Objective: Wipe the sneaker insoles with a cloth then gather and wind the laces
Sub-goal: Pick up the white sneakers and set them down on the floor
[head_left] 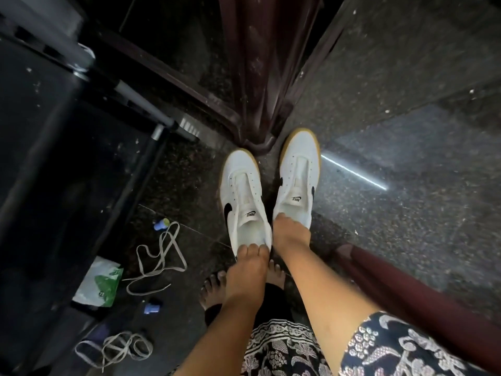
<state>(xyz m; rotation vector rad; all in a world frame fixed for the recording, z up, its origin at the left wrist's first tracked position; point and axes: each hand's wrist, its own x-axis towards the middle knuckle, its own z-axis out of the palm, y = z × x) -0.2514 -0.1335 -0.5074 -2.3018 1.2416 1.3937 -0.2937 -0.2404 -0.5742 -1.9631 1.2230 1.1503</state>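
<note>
Gripping both heels: your left hand [248, 260] pinches the left sneaker [244, 196], your right hand [288, 230] the right sneaker [296, 175]; laces [160, 256] lie left.

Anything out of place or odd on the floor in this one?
Both white sneakers have empty eyelets; their laces lie loose on the dark floor to the left, one tangle by a green-and-white bag, another nearer. No cloth is visible. Nothing looks damaged.
</note>
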